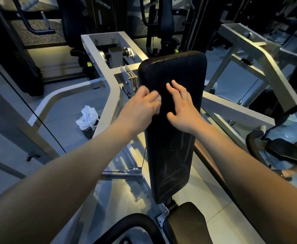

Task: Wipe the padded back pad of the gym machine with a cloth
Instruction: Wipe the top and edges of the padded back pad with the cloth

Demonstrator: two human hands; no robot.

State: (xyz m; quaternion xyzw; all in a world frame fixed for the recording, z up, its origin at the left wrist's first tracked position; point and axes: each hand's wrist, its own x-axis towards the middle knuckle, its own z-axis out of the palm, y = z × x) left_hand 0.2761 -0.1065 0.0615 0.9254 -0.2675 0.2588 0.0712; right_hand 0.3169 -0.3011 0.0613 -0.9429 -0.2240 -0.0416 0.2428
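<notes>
Long black padded back pad (pixel 170 138) runs near-to-far down the middle of the view, narrow end near at the dark seat cushion (pixel 186 224), wide rounded end far. Its long axis is roughly in line with both forearms.

Left hand (pixel 142 104) sits on the pad's left edge in the upper half, fingers curled and pinching a small white cloth (pixel 159 100); only a sliver of cloth shows under the knuckles. Right hand (pixel 181 103) lies just beside it, to the right, fingers spread flat on the pad, holding nothing, probably bracing.

Left hand is the working one. Judging by position, most of the unwiped run lies near of the grip, so the stroke likely goes along the long axis toward the seat.

Room: pad face is clear below both hands. The grey steel frame (pixel 107 88) and bracket hardware sit close to the left edge. A crumpled white bag (pixel 88 118) lies on the floor at left, well apart.
</notes>
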